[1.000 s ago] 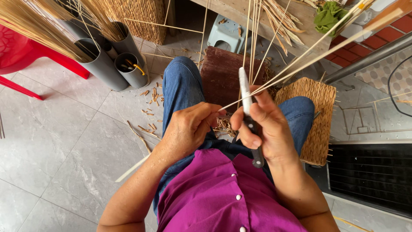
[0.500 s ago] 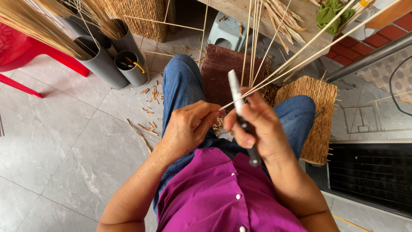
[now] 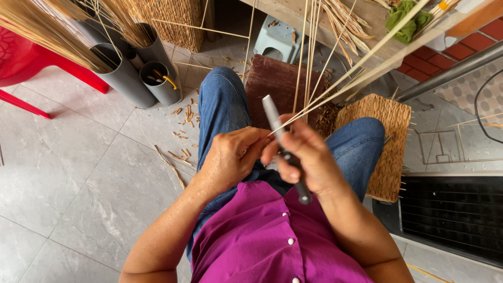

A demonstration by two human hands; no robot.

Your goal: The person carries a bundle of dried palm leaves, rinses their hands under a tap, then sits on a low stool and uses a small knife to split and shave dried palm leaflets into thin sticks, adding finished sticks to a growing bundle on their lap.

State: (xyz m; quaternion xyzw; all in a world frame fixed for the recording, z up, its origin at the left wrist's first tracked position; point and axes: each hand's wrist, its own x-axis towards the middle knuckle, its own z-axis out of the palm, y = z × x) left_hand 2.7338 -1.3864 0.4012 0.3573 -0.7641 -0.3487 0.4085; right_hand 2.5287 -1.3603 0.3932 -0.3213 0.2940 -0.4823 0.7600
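1. The left hand [image 3: 230, 157] is curled shut, its fingertips pinching the near end of a thin pale reed strip [image 3: 346, 84].
2. The right hand [image 3: 304, 157] is closed around a dark-handled knife [image 3: 285, 152]; the grey blade rises just above its fingers, touching the strip.
3. Beyond the fingers the strip runs up and right, well past both denim knees.
4. Left of the fingers, well apart, grey tubes [image 3: 126, 78] hold straw.

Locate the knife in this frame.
In the head view the knife sits centre frame in the right hand, blade pointing up beside the left hand, above the person's lap.
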